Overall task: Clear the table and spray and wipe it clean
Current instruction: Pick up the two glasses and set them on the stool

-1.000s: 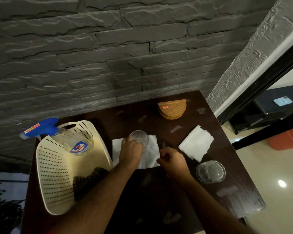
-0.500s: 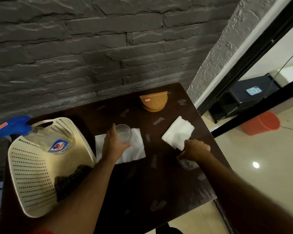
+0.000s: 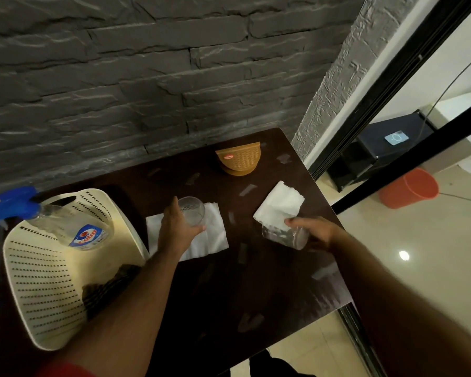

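My left hand (image 3: 178, 229) grips a clear glass (image 3: 192, 210) that stands on a white napkin (image 3: 214, 236) in the middle of the dark table (image 3: 229, 289). A second clear glass (image 3: 284, 236) is held tilted in my right hand (image 3: 317, 230), lifted just off the table by the corner of another white napkin (image 3: 280, 204). A cream perforated basket (image 3: 38, 289) on the left holds a spray bottle (image 3: 74, 227) with a blue trigger head and a dark cloth (image 3: 106, 288).
A tan woven holder (image 3: 238, 159) stands at the back of the table near the stone wall. Pale smears dot the tabletop. To the right, beyond the table edge, lie a tiled floor, an orange bucket (image 3: 408, 187) and a black box (image 3: 386, 148).
My right hand moved from beside the middle napkin to the right glass, grasped it and lifted it tilted. The left hand stayed on the middle glass. The view swung to the right.
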